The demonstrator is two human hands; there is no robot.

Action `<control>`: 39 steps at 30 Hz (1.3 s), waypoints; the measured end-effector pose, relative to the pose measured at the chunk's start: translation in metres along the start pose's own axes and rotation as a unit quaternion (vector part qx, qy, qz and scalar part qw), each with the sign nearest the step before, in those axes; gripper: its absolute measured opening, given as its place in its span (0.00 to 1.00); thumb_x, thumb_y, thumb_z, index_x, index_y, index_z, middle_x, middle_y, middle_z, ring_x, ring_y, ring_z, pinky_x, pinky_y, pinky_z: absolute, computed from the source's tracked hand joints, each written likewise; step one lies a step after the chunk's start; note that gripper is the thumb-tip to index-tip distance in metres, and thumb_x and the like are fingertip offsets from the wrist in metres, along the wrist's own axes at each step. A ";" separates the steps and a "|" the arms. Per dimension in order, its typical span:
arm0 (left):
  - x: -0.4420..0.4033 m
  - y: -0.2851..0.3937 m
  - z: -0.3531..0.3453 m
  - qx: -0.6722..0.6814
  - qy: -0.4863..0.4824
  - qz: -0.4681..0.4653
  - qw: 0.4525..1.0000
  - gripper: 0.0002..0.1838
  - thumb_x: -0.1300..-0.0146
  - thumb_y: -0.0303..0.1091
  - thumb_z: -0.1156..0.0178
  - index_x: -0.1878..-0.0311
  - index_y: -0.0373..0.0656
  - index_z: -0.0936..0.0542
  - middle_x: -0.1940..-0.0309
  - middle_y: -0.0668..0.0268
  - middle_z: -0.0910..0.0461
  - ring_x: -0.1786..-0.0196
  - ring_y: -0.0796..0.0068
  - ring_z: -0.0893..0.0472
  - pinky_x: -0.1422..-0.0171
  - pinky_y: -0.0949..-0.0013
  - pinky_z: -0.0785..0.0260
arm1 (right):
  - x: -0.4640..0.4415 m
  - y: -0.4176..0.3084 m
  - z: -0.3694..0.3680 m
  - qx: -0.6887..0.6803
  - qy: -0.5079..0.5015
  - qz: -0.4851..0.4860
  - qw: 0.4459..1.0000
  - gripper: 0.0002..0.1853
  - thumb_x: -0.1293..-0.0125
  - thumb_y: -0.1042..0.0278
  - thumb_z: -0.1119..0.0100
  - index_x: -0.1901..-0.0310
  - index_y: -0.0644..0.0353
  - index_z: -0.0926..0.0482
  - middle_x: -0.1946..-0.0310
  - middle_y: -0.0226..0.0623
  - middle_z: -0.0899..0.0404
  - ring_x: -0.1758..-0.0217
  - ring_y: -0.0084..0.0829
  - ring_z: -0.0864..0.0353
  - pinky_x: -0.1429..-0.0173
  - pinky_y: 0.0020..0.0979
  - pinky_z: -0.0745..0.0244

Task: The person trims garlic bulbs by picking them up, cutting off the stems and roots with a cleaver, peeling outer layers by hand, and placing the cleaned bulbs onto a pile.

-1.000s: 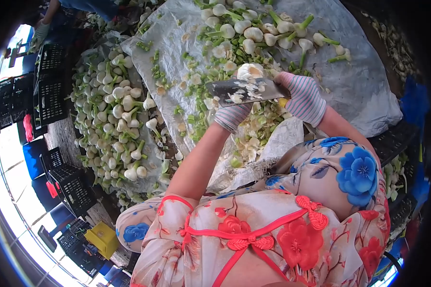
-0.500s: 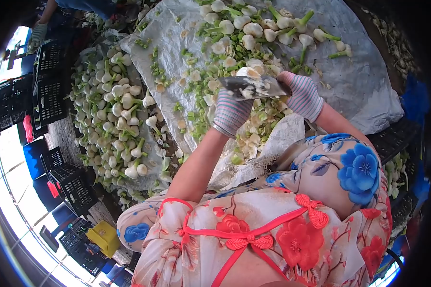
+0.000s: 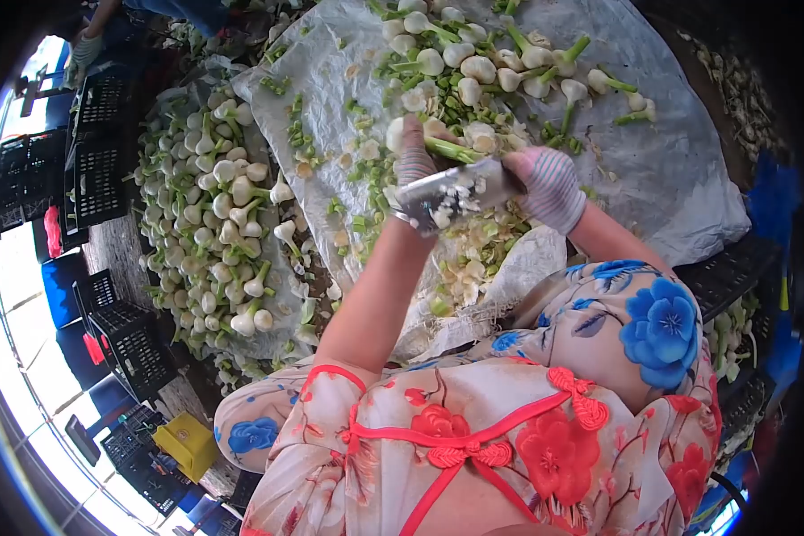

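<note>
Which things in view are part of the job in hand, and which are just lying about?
In the job:
- left hand, holding garlic bulb
- right hand, holding cleaver
- garlic pile
- white sheet under loose bulbs

Apparently just about:
- black crates
- yellow item

White glare left — centre clear — rim dark, bowed, perhaps blurred.

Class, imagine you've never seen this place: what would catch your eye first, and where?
Probably the broad blade in the right hand, flecked with white bits, near upper centre, by the green-stalked bulb in the left hand. Then the heap of white bulbs at left, and the bold flowered clothing across the bottom.
</note>
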State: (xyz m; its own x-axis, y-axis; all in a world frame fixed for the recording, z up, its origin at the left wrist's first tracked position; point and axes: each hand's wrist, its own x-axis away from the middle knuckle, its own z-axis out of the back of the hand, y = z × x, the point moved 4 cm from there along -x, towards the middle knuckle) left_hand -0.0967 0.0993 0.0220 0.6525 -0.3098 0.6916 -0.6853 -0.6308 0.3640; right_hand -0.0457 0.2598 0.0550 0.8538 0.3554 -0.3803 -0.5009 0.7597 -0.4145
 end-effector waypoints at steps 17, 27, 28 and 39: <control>0.010 0.179 0.074 0.080 -0.202 -0.251 0.943 0.19 0.47 0.52 0.45 0.69 0.43 0.29 0.76 0.66 0.30 0.71 0.72 0.33 0.62 0.66 0.38 | 0.125 0.215 0.059 0.175 0.149 -0.541 0.809 0.20 0.44 0.50 0.43 0.57 0.55 0.29 0.66 0.42 0.21 0.64 0.45 0.22 0.59 0.41 0.29; 0.001 0.107 0.068 -0.095 0.008 -0.246 0.965 0.18 0.38 0.45 0.50 0.52 0.43 0.27 0.59 0.59 0.23 0.61 0.67 0.24 0.55 0.63 0.30 | 0.146 0.369 0.089 0.109 0.178 -0.566 0.798 0.17 0.47 0.58 0.43 0.58 0.57 0.25 0.63 0.47 0.22 0.55 0.44 0.24 0.53 0.38 0.31; -0.002 0.090 0.057 -0.129 0.013 -0.225 0.966 0.17 0.38 0.42 0.49 0.51 0.43 0.27 0.60 0.60 0.23 0.62 0.68 0.23 0.56 0.64 0.30 | 0.150 0.377 0.079 0.044 0.166 -0.622 0.764 0.15 0.47 0.60 0.45 0.60 0.58 0.24 0.63 0.47 0.23 0.57 0.46 0.24 0.54 0.38 0.31; -0.019 -0.015 -0.020 -0.400 -0.151 -0.024 0.904 0.30 0.42 0.39 0.46 0.38 0.36 0.37 0.51 0.62 0.26 0.49 0.73 0.27 0.44 0.70 0.35 | 0.089 0.187 0.050 -0.227 0.206 -0.388 0.869 0.19 0.46 0.75 0.39 0.52 0.61 0.30 0.61 0.30 0.24 0.59 0.22 0.26 0.53 0.23 0.29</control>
State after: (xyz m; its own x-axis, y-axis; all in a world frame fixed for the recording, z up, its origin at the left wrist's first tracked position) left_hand -0.1052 0.1284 0.0159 0.6631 -0.5517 0.5059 -0.5905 0.0299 0.8065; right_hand -0.0562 0.4608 -0.0151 0.8833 -0.4642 -0.0659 0.1190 0.3579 -0.9261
